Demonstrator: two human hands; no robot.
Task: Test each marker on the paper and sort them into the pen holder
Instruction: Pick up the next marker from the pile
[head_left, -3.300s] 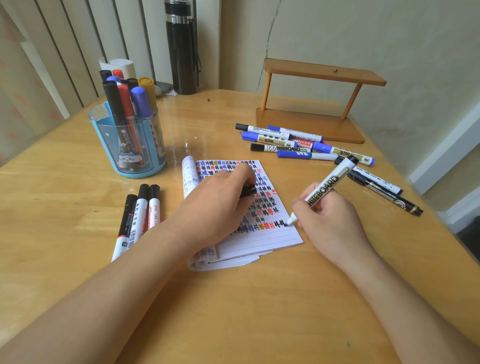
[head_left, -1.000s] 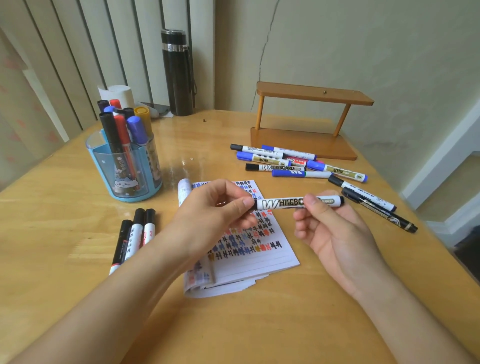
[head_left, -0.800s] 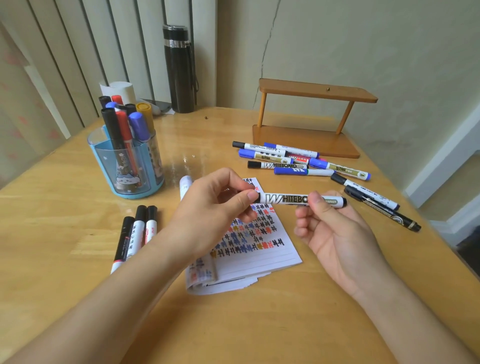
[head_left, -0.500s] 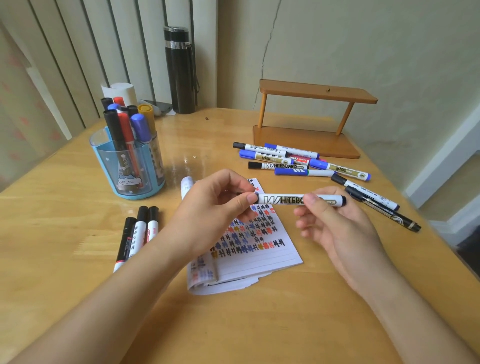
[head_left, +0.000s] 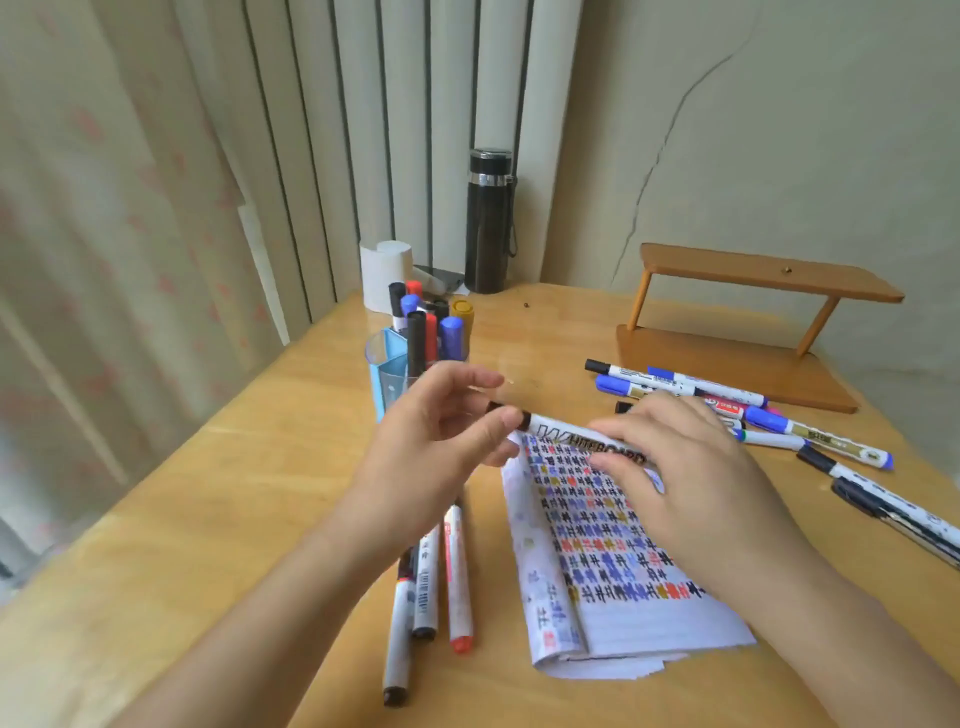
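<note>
Head view: a white-barrelled whiteboard marker (head_left: 561, 436) with a black cap was held level just above the far edge of the white lined paper pad (head_left: 623, 613). Its capped end was pinched between the thumb and fingertips of the left hand (head_left: 431, 452), the other fingers being spread loosely. Its barrel was covered and held by the fingers of the right hand (head_left: 696, 478), whose thumb was hidden. The cap appeared seated, so the test stroke for this marker was judged finished and only its sorting left.

Beyond the pad's far left corner the translucent blue plastic pen holder (head_left: 387, 374) was seen, partly hidden behind the left hand, with roughly seven capped markers already stood in it. Just left of the pad three white markers (head_left: 431, 577) were laid side by side on the pale wooden table (head_left: 208, 519); whether these had been rejected or were waiting could not be told. To the right of the pad a loose group of blue- and black-capped markers (head_left: 810, 431) was spread, and these were taken as not yet tested. Most lines of the open page were filled with rows of coloured marks, a few blank lines being left at the near edge. The task was therefore judged roughly half done.
</note>
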